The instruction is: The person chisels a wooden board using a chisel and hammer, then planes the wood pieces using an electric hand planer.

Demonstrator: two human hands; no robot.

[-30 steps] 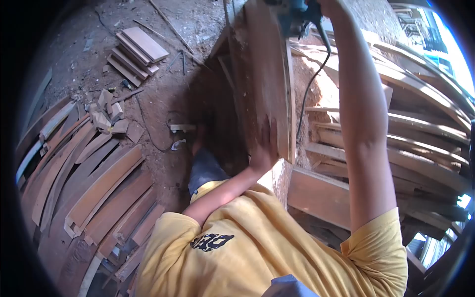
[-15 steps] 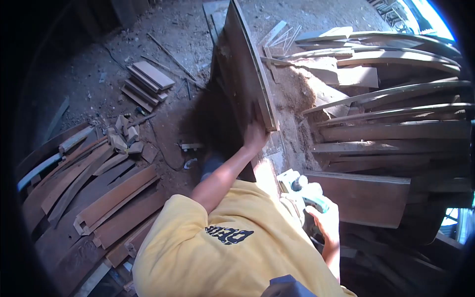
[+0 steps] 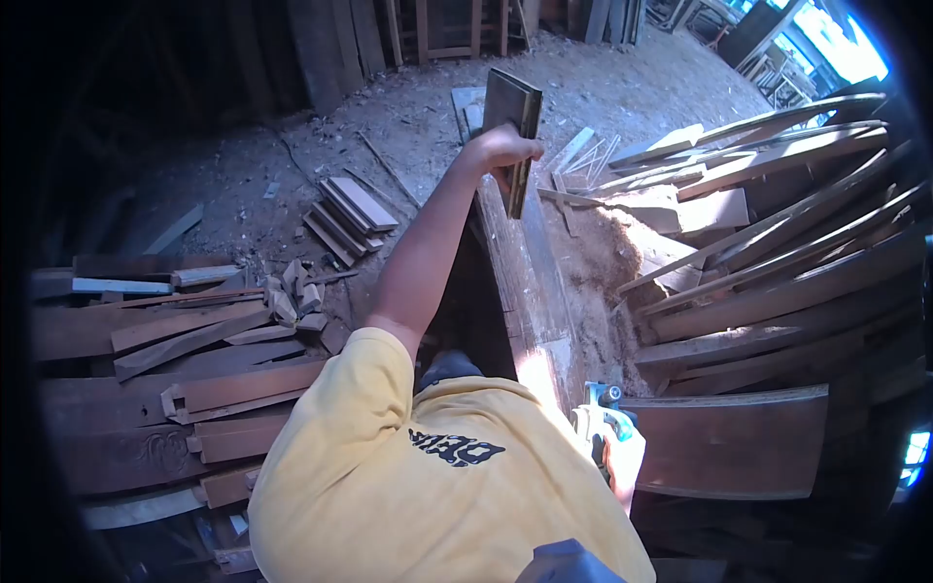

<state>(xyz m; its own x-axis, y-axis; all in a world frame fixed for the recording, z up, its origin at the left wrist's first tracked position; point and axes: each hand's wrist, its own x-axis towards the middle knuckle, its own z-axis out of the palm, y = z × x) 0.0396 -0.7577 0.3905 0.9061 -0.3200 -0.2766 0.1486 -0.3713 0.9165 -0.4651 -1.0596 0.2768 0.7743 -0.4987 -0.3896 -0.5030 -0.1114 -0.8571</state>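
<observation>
My left hand (image 3: 505,149) reaches far forward, its fingers wrapped round the edge of a wooden panel (image 3: 511,102). The panel stands on its edge over the far part of a long wooden bench (image 3: 530,282). Close to my body on the right, my right hand (image 3: 623,459) is closed on a teal power tool (image 3: 606,418). The tool is at the near right side of the bench, and its underside is hidden.
Curved boards (image 3: 777,204) are piled on the right, above a broad board (image 3: 729,442). To the left lie stacked planks (image 3: 352,219), small wood offcuts (image 3: 292,299) and long timber pieces (image 3: 243,389). Sawdust lies beside the bench.
The power tool has come down from the panel's far end to my right side. My left hand has moved forward with the panel, which now appears farther away and turned. The view has tilted up.
</observation>
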